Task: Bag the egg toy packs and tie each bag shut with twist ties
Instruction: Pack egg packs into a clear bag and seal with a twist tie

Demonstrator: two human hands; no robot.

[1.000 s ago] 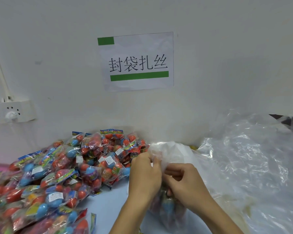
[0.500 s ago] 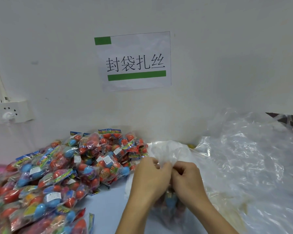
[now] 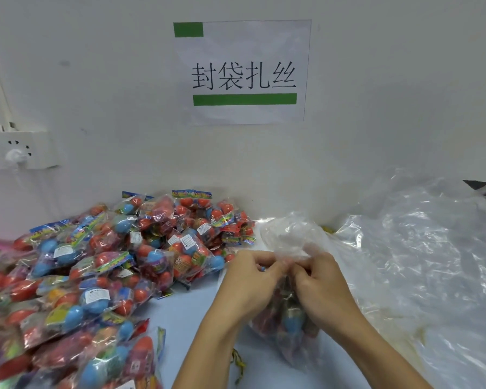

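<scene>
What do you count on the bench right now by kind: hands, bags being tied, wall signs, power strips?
Hands: 2, the left hand and right hand, both pinching the bag neck
Filled bag being closed: 1
Paper wall sign: 1
Power strip: 1
Total: 5
The loose egg toy packs are heaped too densely to count.

Pale blue surface (image 3: 191, 313) abutting a white wall. Landmark: the heap of egg toy packs (image 3: 96, 270), clear wrappers holding red and blue eggs, covering the left part of the surface back to the wall. Right of the heap, a clear bag (image 3: 289, 327) containing packs rests on the surface. Farther right of the heap, crumpled clear plastic sheeting (image 3: 421, 262). Near the heap's front right edge, yellow twist ties (image 3: 237, 363).
</scene>
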